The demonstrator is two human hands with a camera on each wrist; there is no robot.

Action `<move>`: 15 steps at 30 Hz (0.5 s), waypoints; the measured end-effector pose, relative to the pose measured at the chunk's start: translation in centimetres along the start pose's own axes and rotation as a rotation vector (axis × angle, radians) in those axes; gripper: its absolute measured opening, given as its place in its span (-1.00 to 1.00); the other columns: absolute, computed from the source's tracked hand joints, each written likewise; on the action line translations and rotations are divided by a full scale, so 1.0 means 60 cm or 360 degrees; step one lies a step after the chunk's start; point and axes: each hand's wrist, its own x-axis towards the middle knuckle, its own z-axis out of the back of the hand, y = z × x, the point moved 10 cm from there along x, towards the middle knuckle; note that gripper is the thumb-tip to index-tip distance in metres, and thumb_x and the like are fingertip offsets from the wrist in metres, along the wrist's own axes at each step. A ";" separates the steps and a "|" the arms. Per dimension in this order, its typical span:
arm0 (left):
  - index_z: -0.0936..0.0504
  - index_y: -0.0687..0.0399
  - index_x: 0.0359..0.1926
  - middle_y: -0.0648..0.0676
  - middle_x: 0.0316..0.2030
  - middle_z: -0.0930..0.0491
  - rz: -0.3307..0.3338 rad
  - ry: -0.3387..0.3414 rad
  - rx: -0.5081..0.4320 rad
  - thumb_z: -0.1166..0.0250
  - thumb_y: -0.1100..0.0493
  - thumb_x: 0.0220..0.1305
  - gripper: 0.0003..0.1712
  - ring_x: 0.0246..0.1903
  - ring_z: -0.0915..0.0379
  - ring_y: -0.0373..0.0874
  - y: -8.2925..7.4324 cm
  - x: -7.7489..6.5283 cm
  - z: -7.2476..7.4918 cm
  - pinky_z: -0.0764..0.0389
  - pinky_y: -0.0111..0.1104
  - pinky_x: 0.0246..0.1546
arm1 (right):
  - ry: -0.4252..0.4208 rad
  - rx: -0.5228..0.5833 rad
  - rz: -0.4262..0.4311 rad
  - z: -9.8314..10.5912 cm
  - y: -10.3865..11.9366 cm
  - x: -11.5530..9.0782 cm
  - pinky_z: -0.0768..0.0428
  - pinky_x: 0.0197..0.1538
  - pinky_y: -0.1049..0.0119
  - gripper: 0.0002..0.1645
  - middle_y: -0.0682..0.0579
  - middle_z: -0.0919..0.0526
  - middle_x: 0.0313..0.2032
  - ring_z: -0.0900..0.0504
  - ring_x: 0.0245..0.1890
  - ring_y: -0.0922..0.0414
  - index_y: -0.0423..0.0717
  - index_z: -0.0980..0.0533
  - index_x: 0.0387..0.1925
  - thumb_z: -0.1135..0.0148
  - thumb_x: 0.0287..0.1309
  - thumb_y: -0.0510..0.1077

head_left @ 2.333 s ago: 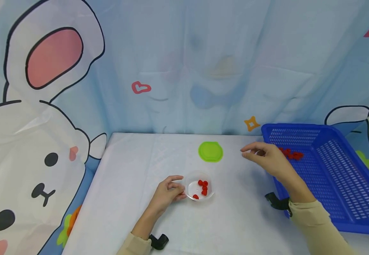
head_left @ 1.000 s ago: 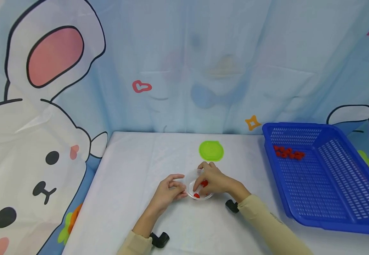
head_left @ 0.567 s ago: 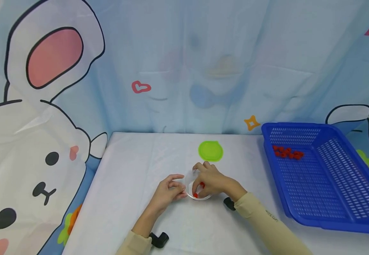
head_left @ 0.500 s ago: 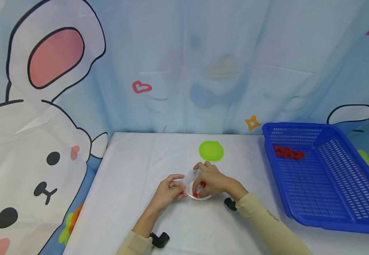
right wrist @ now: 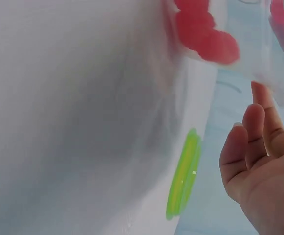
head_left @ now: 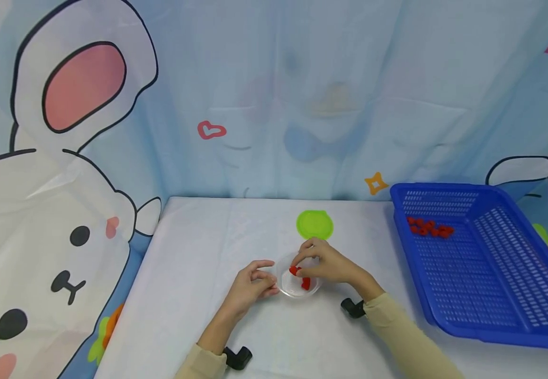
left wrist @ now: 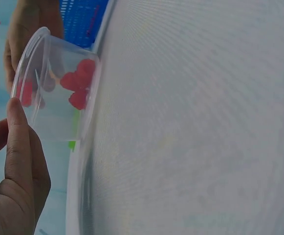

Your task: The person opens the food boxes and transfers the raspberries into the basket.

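My left hand (head_left: 250,287) grips the rim of a clear plastic cup (head_left: 296,296) on the table, thumb and fingers pinching its left edge. With thumb and index finger, my right hand (head_left: 328,266) pinches a small red raspberry-like piece (head_left: 294,270) at the cup's mouth. More red pieces (left wrist: 80,81) lie at the bottom of the cup, seen through its wall in the left wrist view. Behind the cup lies a round green lid (head_left: 315,225). The other fingers (right wrist: 235,152) of my right hand are bent outside the cup in the right wrist view.
To the right stands a blue slotted basket (head_left: 487,295), with several red pieces (head_left: 427,227) in its far left corner. A white cloth (head_left: 198,247) covers the table. A printed curtain (head_left: 274,79) hangs behind its far edge.
My right hand came from beside the basket to the cup and reached inside. Since then it has risen toward the rim, lifting a red piece from the bottom. The left hand stayed put.
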 end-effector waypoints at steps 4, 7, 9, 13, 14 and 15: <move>-0.40 0.38 0.27 0.17 -0.26 -0.60 0.0001 -0.0008 -0.0006 -0.27 0.40 0.36 -0.50 -0.33 -0.66 -0.08 0.001 0.000 0.001 -0.74 -0.25 -0.15 | -0.0120 0.0087 -0.0156 0.029 -0.011 -0.018 -0.53 -0.14 0.10 -0.81 0.16 -0.63 -0.15 -0.46 -0.12 -0.02 0.18 -0.73 -0.15 -0.46 0.18 -0.09; -0.41 0.37 0.27 0.17 -0.26 -0.60 0.0012 -0.0015 -0.0009 -0.27 0.40 0.35 -0.50 -0.34 -0.66 -0.08 0.003 -0.001 0.002 -0.74 -0.25 -0.15 | -0.0205 0.0094 -0.0255 0.052 -0.013 -0.034 -0.55 -0.24 0.23 -0.81 0.13 -0.63 -0.20 -0.49 -0.22 0.00 0.21 -0.72 -0.13 -0.44 0.20 -0.05; -0.41 0.37 0.27 0.17 -0.26 -0.60 0.0016 -0.0015 -0.0007 -0.27 0.40 0.36 -0.50 -0.33 -0.66 -0.08 0.003 -0.001 0.002 -0.74 -0.26 -0.15 | -0.0249 0.0099 -0.0308 0.067 -0.010 -0.046 -0.53 -0.32 0.28 -0.82 0.08 -0.60 -0.24 -0.48 -0.28 0.00 0.20 -0.71 -0.14 -0.44 0.20 -0.01; -0.40 0.37 0.28 0.17 -0.25 -0.60 0.0017 -0.0013 -0.0002 -0.27 0.39 0.36 -0.50 -0.33 -0.66 -0.07 0.002 -0.001 0.001 -0.74 -0.25 -0.14 | -0.0318 0.0106 -0.0352 0.100 0.004 -0.068 -0.48 -0.39 0.33 -0.79 0.01 -0.57 -0.29 -0.47 -0.33 -0.02 0.14 -0.71 -0.12 -0.44 0.20 0.00; -0.40 0.38 0.28 0.17 -0.25 -0.60 0.0016 -0.0013 -0.0001 -0.27 0.39 0.36 -0.49 -0.33 -0.66 -0.07 0.002 -0.001 0.000 -0.74 -0.25 -0.14 | -0.0339 0.0108 -0.0365 0.109 0.009 -0.074 -0.47 -0.40 0.34 -0.79 0.00 -0.57 -0.30 -0.47 -0.34 -0.02 0.12 -0.71 -0.12 -0.44 0.21 0.00; -0.40 0.37 0.28 0.17 -0.25 -0.60 0.0015 -0.0012 0.0000 -0.27 0.39 0.36 -0.49 -0.32 -0.66 -0.07 0.001 -0.001 0.000 -0.74 -0.25 -0.14 | -0.0359 0.0112 -0.0371 0.118 0.013 -0.080 -0.46 -0.41 0.34 -0.79 -0.01 -0.56 -0.31 -0.47 -0.35 -0.02 0.10 -0.71 -0.11 -0.43 0.21 -0.01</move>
